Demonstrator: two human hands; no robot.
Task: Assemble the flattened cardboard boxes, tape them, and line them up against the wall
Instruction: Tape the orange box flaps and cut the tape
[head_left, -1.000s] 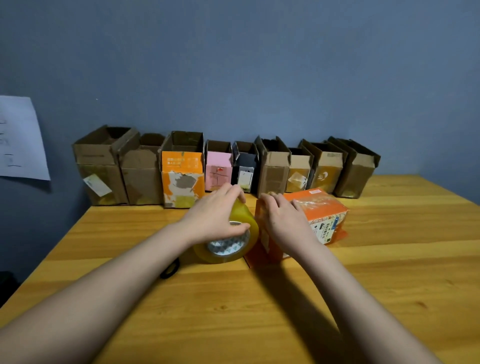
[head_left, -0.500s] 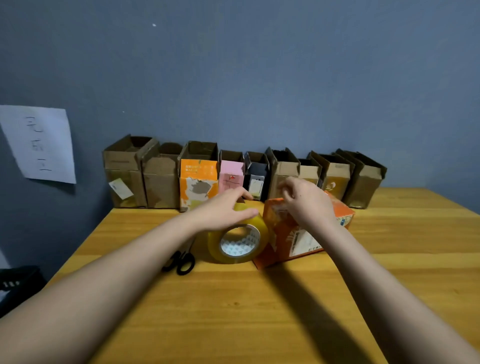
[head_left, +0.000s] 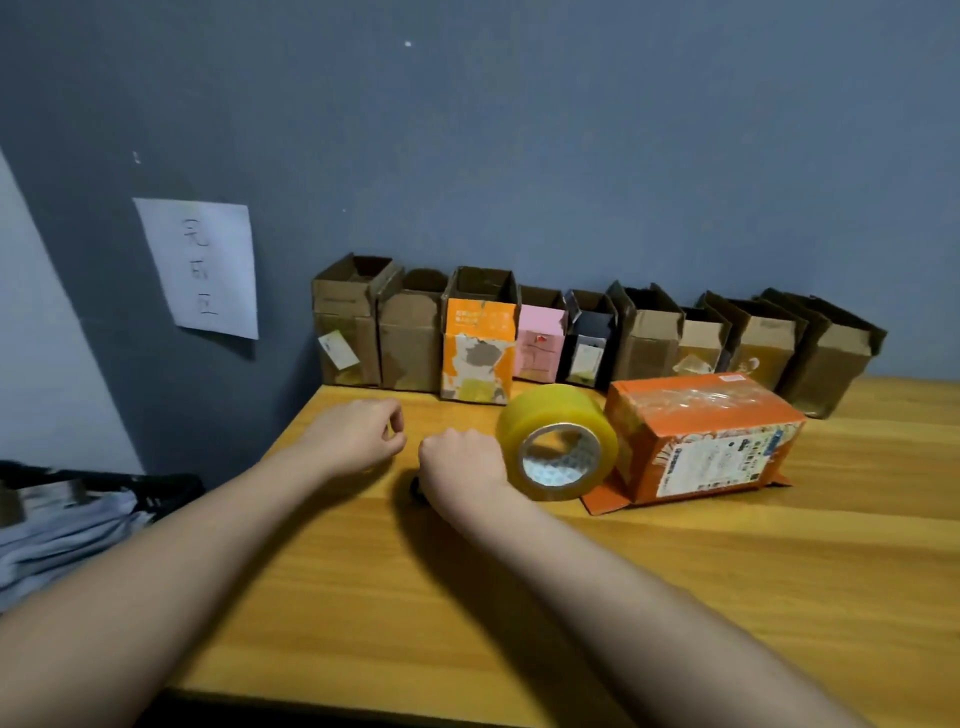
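The orange cardboard box (head_left: 701, 436) lies on its side on the wooden table (head_left: 675, 597), right of centre, in front of the row of boxes. Glossy clear tape crosses its upper face, a white printed label covers the side toward the camera, and an orange flap sticks out flat beneath its near edge. Touching its left end stands the tape roll (head_left: 558, 441), a thick yellowish translucent ring on edge with a pale printed core.

The right hand (head_left: 462, 467) sits just left of the roll, knuckles up and fingers curled down over a small dark object on the table; what that object is, and whether the fingers grip it, cannot be told. The left hand (head_left: 356, 439) hovers further left, fingers loosely curled, holding nothing visible.

Along the blue-grey wall (head_left: 571, 156) stands a row of open-topped boxes (head_left: 597, 338): mostly plain brown cardboard, one orange, one pink, one black. A white paper sheet (head_left: 200, 267) with handwritten characters hangs on the wall at left.
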